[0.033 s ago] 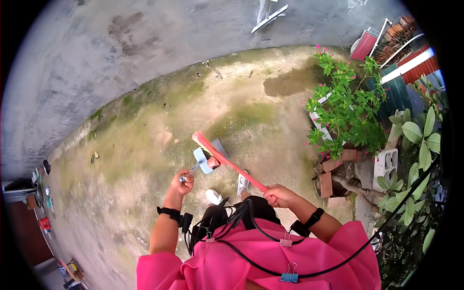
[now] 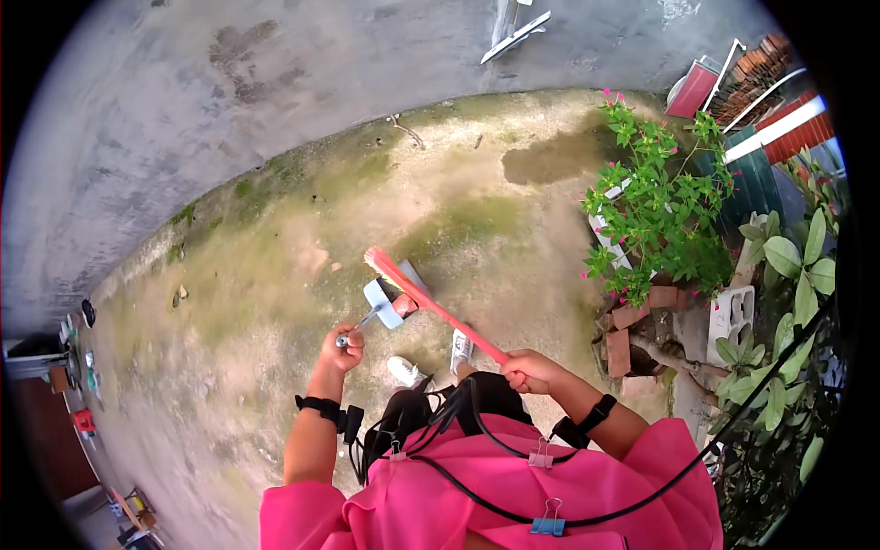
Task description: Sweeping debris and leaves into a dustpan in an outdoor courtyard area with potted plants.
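My left hand (image 2: 344, 348) is closed around the metal handle of a light blue-grey dustpan (image 2: 382, 303). The pan hangs just ahead of my shoes, and a reddish lump (image 2: 404, 305) shows in it, perhaps a piece of brick. In my right hand (image 2: 532, 371) is the red stick of a broom (image 2: 446, 316), fingers wrapped round its near end. It slants forward and left across the pan, partly covering it. Pale-tipped red bristles lie beyond the pan's far left side. Whether the bristles touch the ground, I cannot tell.
Mossy, dirt-covered ground (image 2: 266, 321) stretches to a grey wall (image 2: 302, 82). A twig (image 2: 406, 131) lies near the wall. To the right are a pink-flowered bush (image 2: 655, 202), loose bricks (image 2: 619, 353), a white block (image 2: 731, 321) and leafy branches (image 2: 784, 252). White shoes (image 2: 404, 371) are below.
The dustpan has turned slightly, so less of its dark inside shows. My left hand has shifted a little to the left. The broom stays almost where it was.
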The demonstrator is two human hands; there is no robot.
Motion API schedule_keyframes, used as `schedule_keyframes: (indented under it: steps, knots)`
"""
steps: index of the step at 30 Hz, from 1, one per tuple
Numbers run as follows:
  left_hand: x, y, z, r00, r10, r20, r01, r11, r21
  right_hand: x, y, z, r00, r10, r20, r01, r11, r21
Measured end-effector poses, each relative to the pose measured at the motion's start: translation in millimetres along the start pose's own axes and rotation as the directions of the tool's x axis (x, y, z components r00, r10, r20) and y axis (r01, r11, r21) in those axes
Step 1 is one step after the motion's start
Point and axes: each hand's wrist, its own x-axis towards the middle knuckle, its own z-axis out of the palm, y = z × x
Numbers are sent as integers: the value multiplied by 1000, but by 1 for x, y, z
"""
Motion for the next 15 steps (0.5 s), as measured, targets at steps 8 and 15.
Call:
schedule_keyframes:
  steps: [8, 15]
  knots:
    - [-70, 34, -47, 965, 117, 236, -48, 958, -282, -12, -38, 53, 985, -156, -79, 117, 922, -369]
    - [-109, 70, -109, 855, 295, 426, -74, 883, -463, 4, -63, 139, 983, -178, -51, 143, 904, -403]
